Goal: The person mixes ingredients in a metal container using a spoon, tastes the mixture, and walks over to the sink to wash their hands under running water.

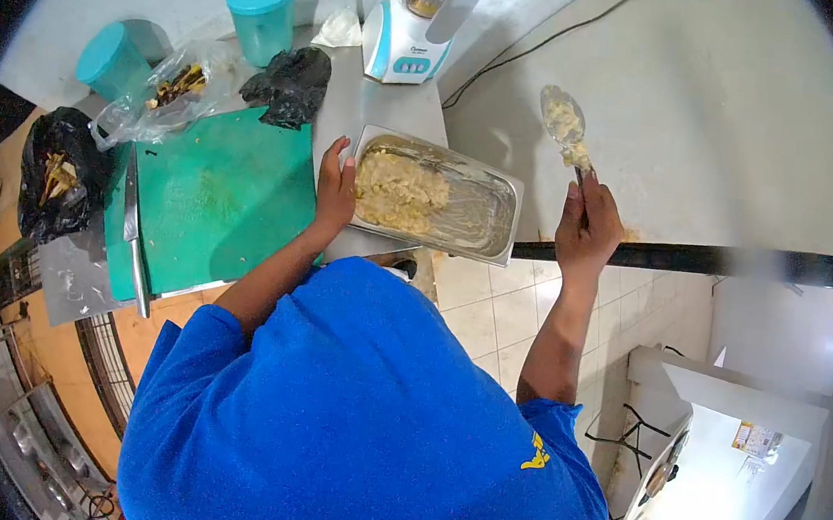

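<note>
A rectangular metal pan (482, 209) sits at the right end of the metal table, tilted slightly in view. Lumpy pale-yellow mash (398, 190) fills its left part, and a thin smear coats the bare right part. My left hand (336, 187) grips the pan's left side, with the fingers along its wall and the thumb near the rim. To the right of the pan, my right hand (588, 226) holds up a large spoon (560, 118) by its handle. Mash clings to the spoon's bowl and neck.
A green cutting board (217, 196) bears a knife (133, 218) along its left edge. Behind it are a clear bag of peels (177, 87), black plastic bags (293, 86), turquoise lidded containers (262, 20) and a blender (415, 44). A wall (711, 118) rises at right.
</note>
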Motion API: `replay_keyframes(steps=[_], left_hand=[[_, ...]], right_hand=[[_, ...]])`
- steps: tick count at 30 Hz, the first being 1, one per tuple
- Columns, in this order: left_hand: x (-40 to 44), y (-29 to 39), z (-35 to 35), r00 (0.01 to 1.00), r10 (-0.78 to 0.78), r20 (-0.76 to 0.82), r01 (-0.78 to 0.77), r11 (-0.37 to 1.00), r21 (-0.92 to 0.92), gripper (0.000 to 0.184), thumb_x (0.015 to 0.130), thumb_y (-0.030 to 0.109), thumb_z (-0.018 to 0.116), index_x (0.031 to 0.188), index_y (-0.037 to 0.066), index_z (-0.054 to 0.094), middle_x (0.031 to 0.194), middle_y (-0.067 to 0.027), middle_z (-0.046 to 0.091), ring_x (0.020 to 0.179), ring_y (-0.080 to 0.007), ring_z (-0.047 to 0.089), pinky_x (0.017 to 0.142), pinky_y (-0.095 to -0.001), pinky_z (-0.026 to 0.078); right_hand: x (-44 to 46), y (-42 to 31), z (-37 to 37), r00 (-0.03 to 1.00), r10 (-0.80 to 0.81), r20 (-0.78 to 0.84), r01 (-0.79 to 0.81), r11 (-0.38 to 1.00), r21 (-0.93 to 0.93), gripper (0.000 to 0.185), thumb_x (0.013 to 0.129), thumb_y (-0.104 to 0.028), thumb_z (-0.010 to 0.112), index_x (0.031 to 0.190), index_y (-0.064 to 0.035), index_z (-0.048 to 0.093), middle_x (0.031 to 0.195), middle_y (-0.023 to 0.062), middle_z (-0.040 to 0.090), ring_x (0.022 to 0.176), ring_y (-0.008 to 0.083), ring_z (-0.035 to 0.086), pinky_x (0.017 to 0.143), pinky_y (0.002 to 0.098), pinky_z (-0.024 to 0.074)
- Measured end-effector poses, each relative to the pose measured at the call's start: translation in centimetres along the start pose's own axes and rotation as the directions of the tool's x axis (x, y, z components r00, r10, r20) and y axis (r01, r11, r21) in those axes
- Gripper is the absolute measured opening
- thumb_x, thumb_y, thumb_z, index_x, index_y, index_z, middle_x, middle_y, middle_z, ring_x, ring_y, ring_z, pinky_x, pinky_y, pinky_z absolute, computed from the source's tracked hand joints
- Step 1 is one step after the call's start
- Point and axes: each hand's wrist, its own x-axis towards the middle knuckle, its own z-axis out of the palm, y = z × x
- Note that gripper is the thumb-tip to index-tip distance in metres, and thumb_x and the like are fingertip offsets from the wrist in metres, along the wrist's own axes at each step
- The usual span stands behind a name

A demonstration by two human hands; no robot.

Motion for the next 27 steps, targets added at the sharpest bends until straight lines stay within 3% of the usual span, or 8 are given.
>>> replay_keyframes(steps=[5, 7, 10, 14, 17, 20, 23, 27], left_hand=[[0.0, -0.8, 0.1, 1.0, -0.027, 0.003, 0.027, 1.0, 0.012, 0.041, 0.096, 0.024, 0.033, 0.127, -0.002, 0.039, 0.128, -0.0183, 0.044, 0.123, -0.0307, 0.038, 0.105, -0.0365, 0.026], [0.0, -1.1, 0.7, 0.993, -0.119, -0.025, 0.117, 0.991, -0.069, 0.04, 0.093, 0.02, 0.039, 0.124, -0.006, 0.042, 0.123, -0.0235, 0.046, 0.118, -0.0355, 0.042, 0.102, -0.0399, 0.03], [0.3, -3.0, 1.7, 0.997, 0.01, -0.075, -0.009, 1.0, 0.009, 0.038, 0.092, 0.018, 0.041, 0.122, -0.005, 0.044, 0.124, -0.0239, 0.045, 0.116, -0.0368, 0.043, 0.102, -0.0408, 0.03], [-0.2, -0.7, 0.8, 0.996, -0.03, -0.084, 0.031, 0.999, 0.019, 0.038, 0.091, 0.017, 0.041, 0.123, -0.004, 0.042, 0.123, -0.0242, 0.045, 0.115, -0.0385, 0.042, 0.101, -0.0421, 0.03], [-0.1, -0.1, 0.6, 0.996, -0.059, -0.061, 0.058, 0.998, -0.014, 0.04, 0.093, 0.022, 0.039, 0.124, -0.002, 0.04, 0.124, -0.0235, 0.044, 0.118, -0.0372, 0.042, 0.102, -0.0409, 0.031], [-0.1, -0.1, 0.7, 0.997, -0.04, -0.066, 0.041, 0.999, 0.009, 0.039, 0.093, 0.021, 0.039, 0.124, -0.003, 0.04, 0.123, -0.0236, 0.044, 0.117, -0.0382, 0.042, 0.101, -0.0412, 0.031], [-0.1, 0.3, 0.5, 0.996, -0.039, -0.075, 0.04, 0.999, 0.009, 0.039, 0.092, 0.02, 0.04, 0.124, -0.003, 0.041, 0.122, -0.0239, 0.045, 0.115, -0.0392, 0.043, 0.1, -0.0419, 0.032], [-0.1, 0.3, 0.3, 0.994, -0.009, -0.106, 0.01, 1.0, 0.001, 0.037, 0.089, 0.013, 0.043, 0.121, -0.005, 0.041, 0.118, -0.0256, 0.047, 0.109, -0.0403, 0.044, 0.096, -0.0448, 0.033]], right_hand=[[-2.6, 0.8, 2.6, 0.985, 0.065, 0.158, -0.074, 0.996, 0.05, 0.014, 0.084, 0.001, 0.056, 0.097, 0.0011, 0.062, 0.063, 0.0103, 0.044, 0.051, 0.0205, 0.038, 0.048, 0.0286, 0.0336], [-4.4, 0.6, 4.2, 0.948, 0.058, 0.312, -0.076, 0.996, 0.044, 0.015, 0.084, 0.0, 0.056, 0.097, -0.0003, 0.063, 0.065, 0.0121, 0.047, 0.054, 0.0236, 0.043, 0.051, 0.0305, 0.0377], [-7.8, 1.3, 7.3, 0.824, 0.063, 0.564, -0.037, 0.998, -0.058, 0.02, 0.083, -0.003, 0.056, 0.101, -0.0042, 0.065, 0.074, 0.0154, 0.056, 0.063, 0.0284, 0.055, 0.06, 0.0344, 0.0455], [-7.9, 0.9, 7.0, 0.791, 0.116, 0.601, -0.134, 0.991, -0.015, 0.03, 0.086, -0.009, 0.055, 0.116, -0.0053, 0.059, 0.087, 0.0181, 0.062, 0.07, 0.0295, 0.059, 0.066, 0.0366, 0.0478], [-7.2, 0.3, 6.8, 0.729, 0.299, 0.616, -0.297, 0.949, -0.108, 0.032, 0.088, -0.012, 0.052, 0.119, -0.0067, 0.055, 0.108, 0.0185, 0.061, 0.1, 0.0355, 0.058, 0.083, 0.0412, 0.048], [-6.3, -0.1, 6.5, 0.724, 0.283, 0.628, -0.313, 0.948, -0.066, 0.033, 0.088, -0.01, 0.05, 0.12, -0.0058, 0.055, 0.119, 0.0193, 0.056, 0.109, 0.0346, 0.054, 0.089, 0.0407, 0.0454], [-6.4, -0.2, 7.0, 0.785, 0.157, 0.599, -0.203, 0.979, 0.009, 0.035, 0.09, -0.011, 0.047, 0.123, -0.0055, 0.052, 0.118, 0.0201, 0.056, 0.11, 0.0349, 0.054, 0.09, 0.0419, 0.0443], [-6.6, -1.1, 7.4, 0.74, 0.141, 0.657, -0.161, 0.986, -0.03, 0.037, 0.091, -0.012, 0.042, 0.126, -0.0062, 0.049, 0.116, 0.0209, 0.056, 0.107, 0.0357, 0.054, 0.088, 0.0425, 0.0445]])
